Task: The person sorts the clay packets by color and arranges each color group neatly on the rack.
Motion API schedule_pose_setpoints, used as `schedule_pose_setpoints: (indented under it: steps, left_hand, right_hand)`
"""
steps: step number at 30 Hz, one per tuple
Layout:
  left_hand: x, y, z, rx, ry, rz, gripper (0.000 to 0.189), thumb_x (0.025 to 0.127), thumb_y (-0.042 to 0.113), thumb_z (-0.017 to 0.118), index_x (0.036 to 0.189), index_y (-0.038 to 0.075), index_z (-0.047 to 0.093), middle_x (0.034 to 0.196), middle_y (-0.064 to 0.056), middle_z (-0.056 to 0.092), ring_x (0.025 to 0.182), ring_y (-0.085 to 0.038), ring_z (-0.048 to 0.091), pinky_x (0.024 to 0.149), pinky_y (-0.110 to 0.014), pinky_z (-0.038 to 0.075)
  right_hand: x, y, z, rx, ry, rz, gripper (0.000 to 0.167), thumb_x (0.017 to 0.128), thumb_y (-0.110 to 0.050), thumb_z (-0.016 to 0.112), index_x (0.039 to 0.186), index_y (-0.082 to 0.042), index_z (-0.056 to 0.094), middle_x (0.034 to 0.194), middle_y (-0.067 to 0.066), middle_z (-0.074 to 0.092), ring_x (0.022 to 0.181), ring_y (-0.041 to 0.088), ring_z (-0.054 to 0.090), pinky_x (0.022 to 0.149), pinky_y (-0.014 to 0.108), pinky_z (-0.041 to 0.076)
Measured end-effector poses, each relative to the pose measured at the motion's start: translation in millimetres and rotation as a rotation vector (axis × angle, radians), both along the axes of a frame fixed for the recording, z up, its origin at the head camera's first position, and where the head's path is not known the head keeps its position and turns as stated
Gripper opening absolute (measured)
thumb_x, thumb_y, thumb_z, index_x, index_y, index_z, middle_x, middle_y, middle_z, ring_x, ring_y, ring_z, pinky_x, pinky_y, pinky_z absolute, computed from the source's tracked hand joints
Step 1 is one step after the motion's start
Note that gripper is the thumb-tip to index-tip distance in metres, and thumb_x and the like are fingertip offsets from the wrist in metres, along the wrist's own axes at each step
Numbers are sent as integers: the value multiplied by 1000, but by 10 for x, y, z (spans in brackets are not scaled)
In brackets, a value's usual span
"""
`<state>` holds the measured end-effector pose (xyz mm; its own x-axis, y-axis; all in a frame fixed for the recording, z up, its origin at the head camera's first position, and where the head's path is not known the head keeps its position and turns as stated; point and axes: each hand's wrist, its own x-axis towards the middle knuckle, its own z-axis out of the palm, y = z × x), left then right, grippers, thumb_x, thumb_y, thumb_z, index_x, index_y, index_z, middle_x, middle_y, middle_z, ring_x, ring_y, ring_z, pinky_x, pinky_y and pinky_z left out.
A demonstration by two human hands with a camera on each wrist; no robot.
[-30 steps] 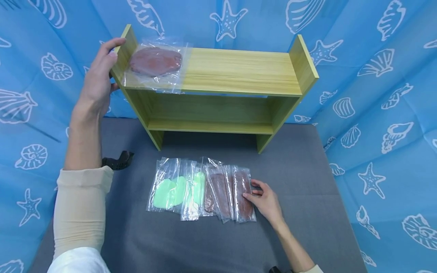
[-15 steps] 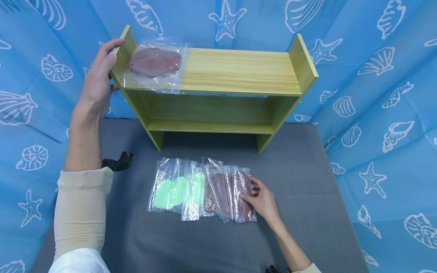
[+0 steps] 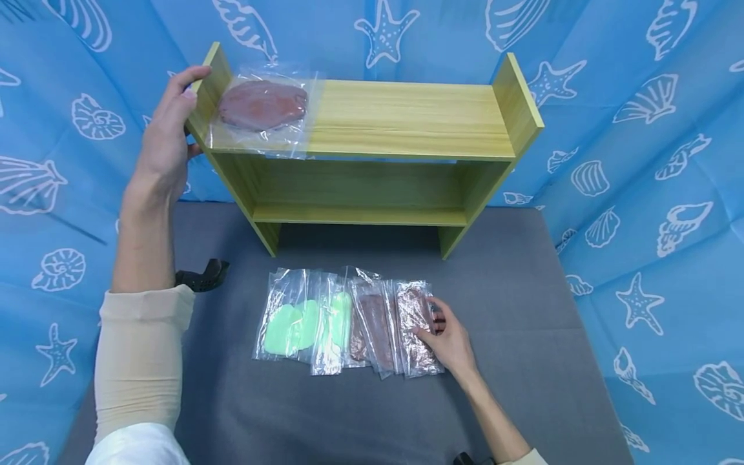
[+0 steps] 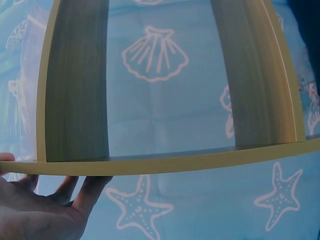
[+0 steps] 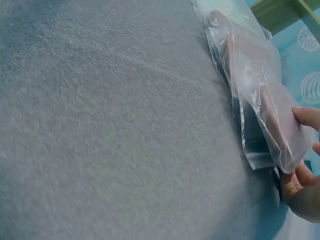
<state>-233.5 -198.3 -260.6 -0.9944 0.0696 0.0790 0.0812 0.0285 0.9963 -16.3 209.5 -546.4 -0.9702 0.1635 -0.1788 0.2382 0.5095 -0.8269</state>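
Head view: right hand [image 3: 455, 345] pinches a bag [image 3: 414, 316] we judge soft, slippery, best held at the edge between its fingers; left hand [image 3: 165, 143] grips shelf [image 3: 407, 119].

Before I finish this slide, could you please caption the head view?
Left hand grips the wooden shelf; right hand pinches the rightmost clear bag.

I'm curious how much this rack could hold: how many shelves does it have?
2. The upper shelf has a bag at the end near the left hand; the lower shelf sits beneath it, above the table. None seems hidden.
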Motion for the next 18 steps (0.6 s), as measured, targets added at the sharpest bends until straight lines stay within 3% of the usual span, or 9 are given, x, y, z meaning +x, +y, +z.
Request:
schedule_pose_setpoints:
  steps: [6,12,18]
  left_hand:
    - [-3,10,-2,10,-10,2,41,105,33,36,144,33,47,142,-2,36,119,-21,41,95,-43,27]
    - [4,9,2,13,-3,3,40,105,33,36,144,33,47,141,-2,36,118,-20,41,94,-43,27]
    - [3,10,1,13,-4,3,41,105,33,36,144,33,48,140,-2,36,116,-21,42,94,-43,27]
  right_hand:
    - [-10,65,-9,-8,12,4,73,83,-13,82,146,-26,48,112,14,66,84,23,63,66,31,53]
    - [-13,75,-5,0,30,5,69,84,-12,80,145,-21,49,121,16,65,88,25,64,69,31,54]
    - [-37,71,18,-77,33,-5,68,84,-8,79,145,-23,51,118,16,64,87,24,62,69,31,53]
